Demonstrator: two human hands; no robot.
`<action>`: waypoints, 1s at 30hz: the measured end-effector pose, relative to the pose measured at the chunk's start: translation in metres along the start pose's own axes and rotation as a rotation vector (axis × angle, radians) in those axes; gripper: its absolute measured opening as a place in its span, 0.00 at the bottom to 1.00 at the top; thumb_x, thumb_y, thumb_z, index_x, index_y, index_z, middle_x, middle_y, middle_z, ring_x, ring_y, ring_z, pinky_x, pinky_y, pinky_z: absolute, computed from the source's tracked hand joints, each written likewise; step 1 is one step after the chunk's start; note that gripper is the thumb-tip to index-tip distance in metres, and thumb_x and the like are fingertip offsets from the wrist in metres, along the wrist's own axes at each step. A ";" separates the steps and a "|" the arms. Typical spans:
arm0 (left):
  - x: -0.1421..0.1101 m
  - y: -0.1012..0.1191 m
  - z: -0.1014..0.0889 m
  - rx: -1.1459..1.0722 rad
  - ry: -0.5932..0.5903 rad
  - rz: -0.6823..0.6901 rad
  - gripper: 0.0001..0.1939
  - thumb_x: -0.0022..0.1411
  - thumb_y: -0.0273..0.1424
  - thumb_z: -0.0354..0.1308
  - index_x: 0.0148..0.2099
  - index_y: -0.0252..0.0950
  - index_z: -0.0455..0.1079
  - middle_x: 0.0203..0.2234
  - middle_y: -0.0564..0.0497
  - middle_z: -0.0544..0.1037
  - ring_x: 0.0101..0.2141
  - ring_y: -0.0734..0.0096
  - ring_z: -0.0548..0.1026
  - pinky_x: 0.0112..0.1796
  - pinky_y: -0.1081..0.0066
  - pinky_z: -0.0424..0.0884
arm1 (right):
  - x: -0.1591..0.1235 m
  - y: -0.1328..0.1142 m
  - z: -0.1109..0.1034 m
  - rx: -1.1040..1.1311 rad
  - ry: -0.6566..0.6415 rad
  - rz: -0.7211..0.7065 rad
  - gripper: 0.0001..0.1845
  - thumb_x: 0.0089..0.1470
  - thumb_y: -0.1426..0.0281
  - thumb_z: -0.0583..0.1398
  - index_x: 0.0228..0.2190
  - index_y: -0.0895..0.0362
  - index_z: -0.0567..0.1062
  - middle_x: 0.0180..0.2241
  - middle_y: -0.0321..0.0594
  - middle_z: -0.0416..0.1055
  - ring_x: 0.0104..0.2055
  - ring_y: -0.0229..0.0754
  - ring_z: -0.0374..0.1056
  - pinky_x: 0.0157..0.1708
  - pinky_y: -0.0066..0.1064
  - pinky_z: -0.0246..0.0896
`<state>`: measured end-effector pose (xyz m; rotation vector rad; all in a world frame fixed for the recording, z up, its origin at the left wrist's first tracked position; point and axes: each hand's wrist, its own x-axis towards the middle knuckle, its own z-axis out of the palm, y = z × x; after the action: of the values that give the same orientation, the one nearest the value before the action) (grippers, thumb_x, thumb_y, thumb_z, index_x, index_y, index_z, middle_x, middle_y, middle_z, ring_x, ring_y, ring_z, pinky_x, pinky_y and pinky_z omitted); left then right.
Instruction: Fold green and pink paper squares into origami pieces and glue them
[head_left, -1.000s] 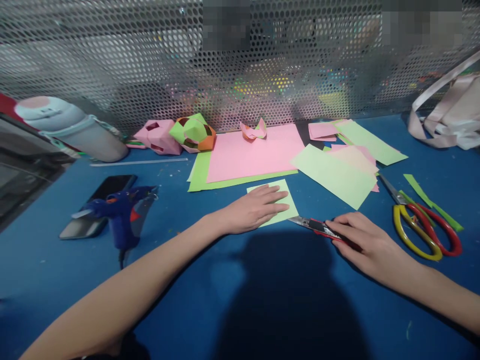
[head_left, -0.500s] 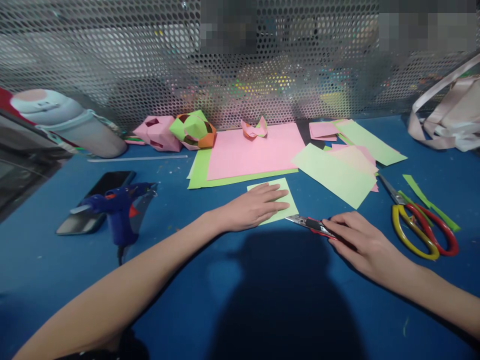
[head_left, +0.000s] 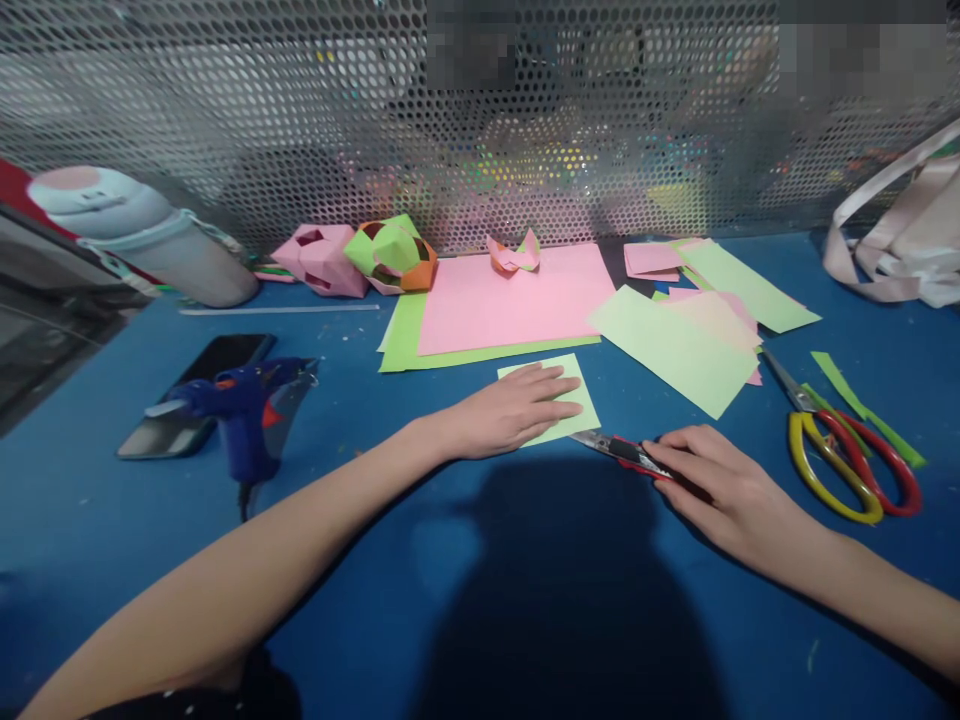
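My left hand [head_left: 517, 408] lies flat with fingers spread on a small light green sheet of paper [head_left: 584, 412], covering much of it. The sheet rests on the blue table. My right hand [head_left: 731, 487] is closed around a red and black utility knife [head_left: 628, 453], lying low at the table. Its blade tip points left, close by the lower right corner of the sheet; whether it touches the paper I cannot tell. Up the table from my left hand, a large pink sheet [head_left: 514, 315] lies over green paper [head_left: 401, 345].
Scissors [head_left: 832, 440] and green strips [head_left: 870, 415] lie right of my right hand. Loose light green sheets [head_left: 679, 350] spread behind it. At left are a blue glue gun [head_left: 244, 420], a phone [head_left: 169, 440] and a bottle [head_left: 187, 250]. Folded paper shapes [head_left: 394, 255] stand by the perforated screen [head_left: 300, 90].
The view has shifted very slightly. Both hands, the sheet and the utility knife stay in nearly the same places on the table.
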<state>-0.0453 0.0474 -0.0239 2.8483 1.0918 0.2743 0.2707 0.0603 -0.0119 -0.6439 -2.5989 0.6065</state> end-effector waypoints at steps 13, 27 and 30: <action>0.001 0.001 -0.001 -0.038 0.002 -0.018 0.19 0.70 0.29 0.44 0.62 0.41 0.58 0.63 0.44 0.59 0.64 0.60 0.52 0.61 0.51 0.54 | -0.001 -0.001 0.002 -0.024 -0.014 -0.015 0.19 0.60 0.74 0.54 0.53 0.58 0.67 0.45 0.50 0.68 0.45 0.48 0.65 0.42 0.42 0.67; 0.001 0.001 -0.001 -0.043 -0.010 -0.009 0.20 0.70 0.29 0.44 0.62 0.39 0.59 0.63 0.43 0.59 0.65 0.59 0.51 0.61 0.52 0.53 | 0.006 -0.009 0.008 -0.036 -0.015 -0.047 0.19 0.60 0.75 0.54 0.53 0.58 0.66 0.44 0.50 0.67 0.44 0.47 0.64 0.40 0.42 0.66; 0.001 0.001 0.000 -0.040 -0.003 -0.010 0.20 0.70 0.30 0.44 0.62 0.39 0.59 0.63 0.43 0.59 0.64 0.58 0.51 0.61 0.52 0.53 | 0.008 -0.009 0.010 -0.037 -0.010 -0.055 0.19 0.60 0.74 0.54 0.53 0.57 0.67 0.43 0.50 0.68 0.43 0.47 0.65 0.39 0.42 0.66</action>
<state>-0.0442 0.0472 -0.0235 2.8073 1.0867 0.2879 0.2568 0.0537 -0.0136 -0.5798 -2.6339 0.5471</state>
